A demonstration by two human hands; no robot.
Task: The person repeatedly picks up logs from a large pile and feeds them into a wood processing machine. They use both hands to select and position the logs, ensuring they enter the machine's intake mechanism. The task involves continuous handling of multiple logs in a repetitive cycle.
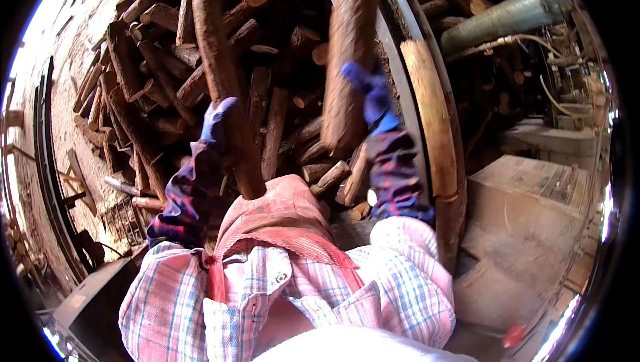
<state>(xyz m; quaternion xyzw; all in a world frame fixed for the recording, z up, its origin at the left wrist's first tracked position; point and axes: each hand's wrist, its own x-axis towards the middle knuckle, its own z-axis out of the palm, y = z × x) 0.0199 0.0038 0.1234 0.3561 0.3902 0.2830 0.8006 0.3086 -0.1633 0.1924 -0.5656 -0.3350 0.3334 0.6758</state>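
- Head view, metal rail (pixel 405 99) taken as reference: it runs from the upper edge down toward the right of the wearer.
- Left hand (pixel 215 122): blue glove, well to the left of the rail; closed against the side of a dark log (pixel 222 69), thumb along the bark. The remaining fingers are hidden.
- Dark log: left of the rail, long axis steep in the picture, lower end in front of the red apron (pixel 287 205); contact with the apron cannot be determined.
- Right hand (pixel 375 95): blue glove, just beside the rail on its left; gripping a thick brown log (pixel 348 55), one digit laid over the bark. Full finger placement cannot be determined.
- Thick brown log: near the rail on its left, slanted, blurred, upper end cut off by the frame.
- Log pile (pixel 267 119): left of the rail, beyond the hands; pieces with bark, lying at mixed angles, several cut ends visible.
- Pale log (pixel 431 115): immediately right of the rail, lying lengthwise along it.
- Grey cylinder (pixel 503 21): right of the rail, upper area, slanted.
- Dusty box-shaped housing (pixel 520 222): right of the rail, lower area, well apart from both hands.
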